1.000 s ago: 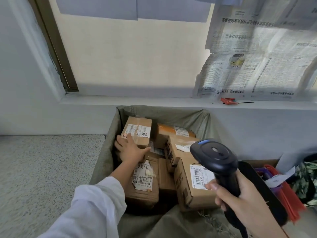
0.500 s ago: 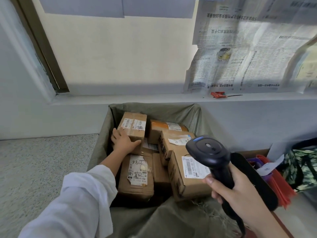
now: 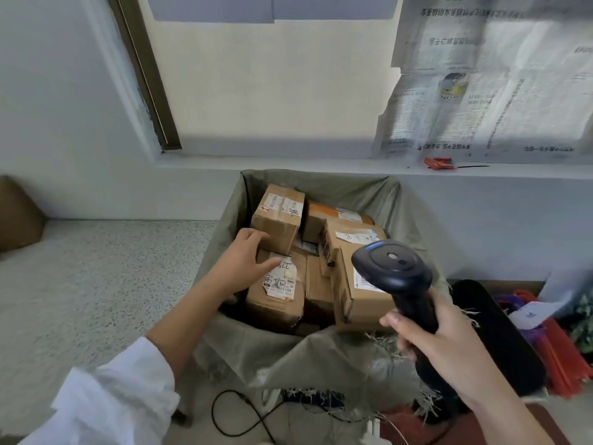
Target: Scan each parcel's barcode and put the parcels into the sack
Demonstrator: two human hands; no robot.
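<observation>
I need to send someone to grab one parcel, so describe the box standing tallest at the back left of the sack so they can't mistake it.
Find the grey-green sack under the window ledge, full of cardboard parcels. At its far left corner, just beyond the left hand, one small box sits tilted above the rest. Only it has a white label on top with black handwriting at the right edge.

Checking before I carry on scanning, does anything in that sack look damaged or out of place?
The label on the near-left parcel is torn and ragged along its edge. The sack has a frayed rim, with loose threads hanging at the front. The parcels lie tilted and jumbled, not stacked flat.
</observation>
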